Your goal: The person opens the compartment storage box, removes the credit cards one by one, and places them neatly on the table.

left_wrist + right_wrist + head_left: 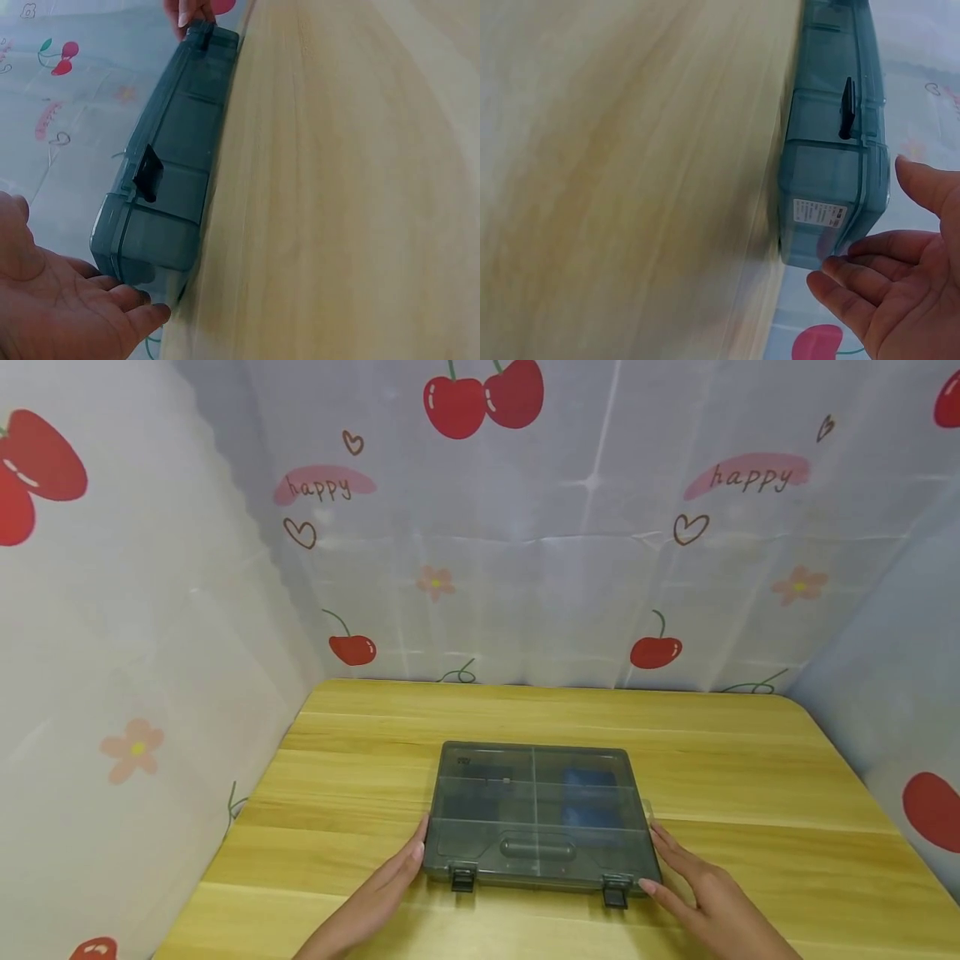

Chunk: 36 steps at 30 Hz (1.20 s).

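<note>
A grey-green see-through plastic organizer case lies flat on the wooden table, its lid down. Through the lid I make out dividers and blue things on the right side; the contents on the left are too dim to name. Two black latches on the front stick outward. My left hand touches the case's left side with extended fingers, seen also in the left wrist view. At the other end, my right hand has its fingers along the right side, the thumb near the front corner. A white label shows there.
The light wooden table extends around the case on all sides. Behind it and at both sides hang pale sheets printed with cherries, hearts and flowers.
</note>
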{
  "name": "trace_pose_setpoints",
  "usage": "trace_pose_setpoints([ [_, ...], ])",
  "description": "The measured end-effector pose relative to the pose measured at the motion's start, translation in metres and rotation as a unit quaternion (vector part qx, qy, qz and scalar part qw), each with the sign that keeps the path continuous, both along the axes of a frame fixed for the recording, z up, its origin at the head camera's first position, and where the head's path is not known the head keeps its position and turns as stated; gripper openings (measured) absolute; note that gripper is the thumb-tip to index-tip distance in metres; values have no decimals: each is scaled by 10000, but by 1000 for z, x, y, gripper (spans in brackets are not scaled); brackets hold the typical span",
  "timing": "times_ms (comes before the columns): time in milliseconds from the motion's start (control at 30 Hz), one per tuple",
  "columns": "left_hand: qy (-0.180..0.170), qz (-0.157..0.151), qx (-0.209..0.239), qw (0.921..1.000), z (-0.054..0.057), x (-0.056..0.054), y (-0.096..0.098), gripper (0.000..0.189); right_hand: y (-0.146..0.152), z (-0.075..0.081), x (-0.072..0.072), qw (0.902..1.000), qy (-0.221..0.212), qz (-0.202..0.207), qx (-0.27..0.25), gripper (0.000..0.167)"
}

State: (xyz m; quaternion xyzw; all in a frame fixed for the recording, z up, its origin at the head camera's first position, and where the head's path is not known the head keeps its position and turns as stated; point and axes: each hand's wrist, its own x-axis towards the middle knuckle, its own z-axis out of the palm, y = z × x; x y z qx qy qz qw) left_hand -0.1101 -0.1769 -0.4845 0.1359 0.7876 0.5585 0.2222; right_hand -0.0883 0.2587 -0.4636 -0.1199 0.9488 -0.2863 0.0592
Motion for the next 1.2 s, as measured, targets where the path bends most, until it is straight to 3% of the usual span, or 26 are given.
trace_pose_setpoints([
  [300,-60,77,-35,9999,7,0,2,65,1,1,1,9998,-58,28,-177,78],
  [633,120,137,-51,9998,15,1,2,62,-1,6,2,9962,-346,-20,-800,72],
  [867,264,180,-147,9994,18,-1,2,61,2,8,4,9896,-450,-112,-1363,81],
  [1200,529,242,-295,9979,25,-3,3,60,4,3,5,9845,565,-21,-1663,74],
])
